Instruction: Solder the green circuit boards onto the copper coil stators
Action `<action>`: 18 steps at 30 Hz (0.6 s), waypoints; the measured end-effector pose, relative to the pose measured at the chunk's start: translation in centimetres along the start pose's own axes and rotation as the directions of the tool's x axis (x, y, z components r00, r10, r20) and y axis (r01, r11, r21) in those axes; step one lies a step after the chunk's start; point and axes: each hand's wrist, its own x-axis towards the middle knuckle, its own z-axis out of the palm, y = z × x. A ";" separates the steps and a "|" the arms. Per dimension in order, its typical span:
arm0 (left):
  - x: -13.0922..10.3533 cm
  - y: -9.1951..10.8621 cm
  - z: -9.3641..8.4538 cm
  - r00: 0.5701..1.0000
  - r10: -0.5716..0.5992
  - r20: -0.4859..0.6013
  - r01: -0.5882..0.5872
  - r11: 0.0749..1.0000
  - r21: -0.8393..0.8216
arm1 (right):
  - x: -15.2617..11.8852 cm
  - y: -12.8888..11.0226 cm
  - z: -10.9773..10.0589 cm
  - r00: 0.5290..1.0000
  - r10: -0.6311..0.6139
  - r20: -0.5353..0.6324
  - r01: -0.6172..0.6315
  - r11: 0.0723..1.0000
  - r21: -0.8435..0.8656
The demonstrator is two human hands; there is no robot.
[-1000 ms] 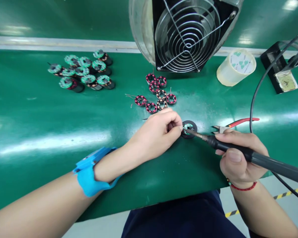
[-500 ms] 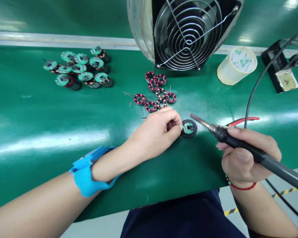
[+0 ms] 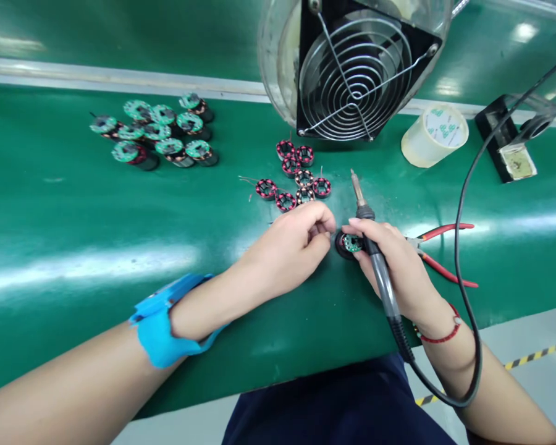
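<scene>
A small round green circuit board (image 3: pixel 351 243) sits in a black ring on the green table. My right hand (image 3: pixel 391 259) is closed round the soldering iron (image 3: pixel 383 281), whose tip points away toward the fan; its thumb and fingertips also touch the board's right side. Just left of the board is my left hand (image 3: pixel 296 244), its fingers curled in a pinch; anything between its fingertips is too small to make out. Beyond my left hand lie several wound coil rings (image 3: pixel 285 202) with red or copper windings.
A fan (image 3: pixel 354 93) stands at the back. Several motor parts with green boards (image 3: pixel 169 147) stand back left. At the right are a tape roll (image 3: pixel 433 137), an iron stand (image 3: pixel 500 139) and red-handled pliers (image 3: pixel 447 270).
My right hand has moved left to the circuit board, and the soldering iron has swung upright, its tip now farther back. The pliers have come into fuller view. My left hand is slightly off the board.
</scene>
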 end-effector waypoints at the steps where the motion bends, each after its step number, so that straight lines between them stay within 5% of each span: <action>1: -0.2 0.0 -0.2 1.000 -0.020 0.024 0.020 1.000 -0.003 | 0.0 0.0 0.1 1.000 0.008 -0.010 -0.008 1.000 -0.007; 8: -0.9 0.1 -0.5 0.985 -0.021 0.172 0.009 0.997 0.070 | 0.2 0.0 0.8 0.996 0.021 -0.089 -0.028 0.997 -0.069; 18: -1.0 0.5 0.6 1.000 -0.010 -0.002 0.010 1.000 0.001 | 0.2 -0.1 0.5 0.997 0.009 -0.083 -0.013 0.999 -0.039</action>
